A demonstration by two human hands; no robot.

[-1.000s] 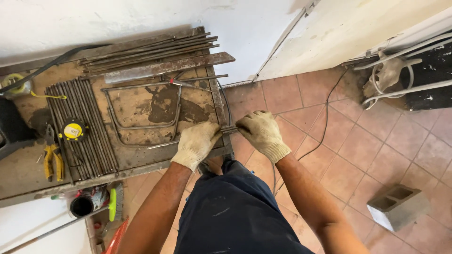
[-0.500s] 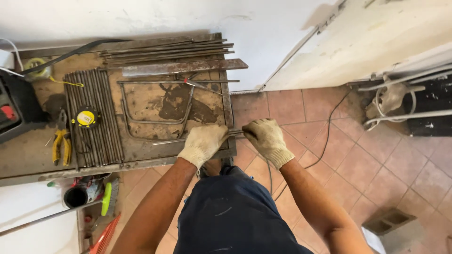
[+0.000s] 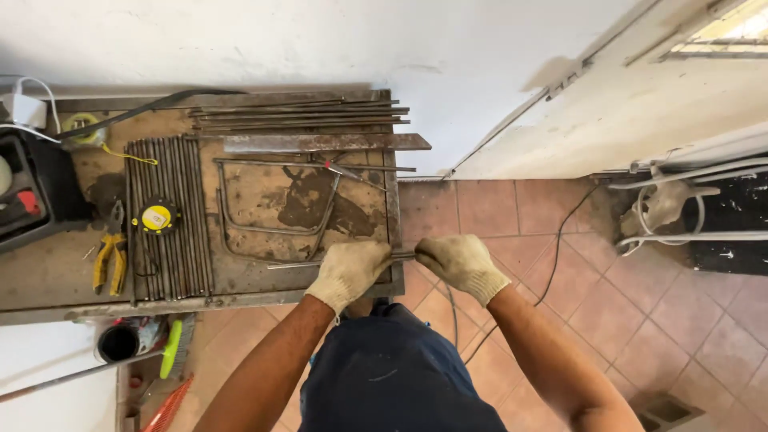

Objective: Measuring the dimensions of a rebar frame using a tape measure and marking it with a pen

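Both my hands wear pale work gloves. My left hand (image 3: pixel 350 270) grips a thin steel rod (image 3: pixel 292 263) that lies across the near right corner of a rusty metal workbench (image 3: pixel 48 280). My right hand (image 3: pixel 460 262) holds the same rod's end just past the bench's right edge, over the tiled floor. The rod runs left from my left hand along the benchtop. A bent rod frame (image 3: pixel 272 198) lies on the bench just beyond it.
A row of straight rods (image 3: pixel 170 264) with a yellow tape measure (image 3: pixel 157 216) on top lies bench-left, beside yellow-handled pliers (image 3: pixel 110 258). More rods and a flat bar (image 3: pixel 320 142) sit at the back. A dark machine (image 3: pixel 36 188) stands at left. A cable (image 3: pixel 552 264) crosses the terracotta tiles.
The view has shifted, so the bench sits lower and further right in frame. Both hands keep their hold on the rod at the bench corner.
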